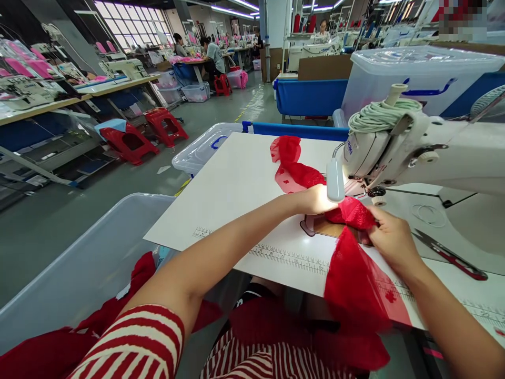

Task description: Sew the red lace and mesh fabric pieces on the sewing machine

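Observation:
A strip of red lace and sheer fabric (357, 273) runs across the white sewing table, under the sewing machine's (389, 147) head, and hangs over the front edge toward my lap. My right hand (390, 234) pinches the fabric just right of the needle area, fingers closed on it. On the near-left side of the machine head, my left hand (317, 200) rests against the red fabric. Its fingertips are hidden behind a white lamp (335, 180). More of the red fabric lies bunched beyond my left wrist.
Thread snips (450, 255) with red handles lie right of my right hand. A ruler scale (284, 256) is printed along the table's front. A translucent bin (98, 237) with red cloth stands at left. Red stools (128, 143) and people at other machines are farther off.

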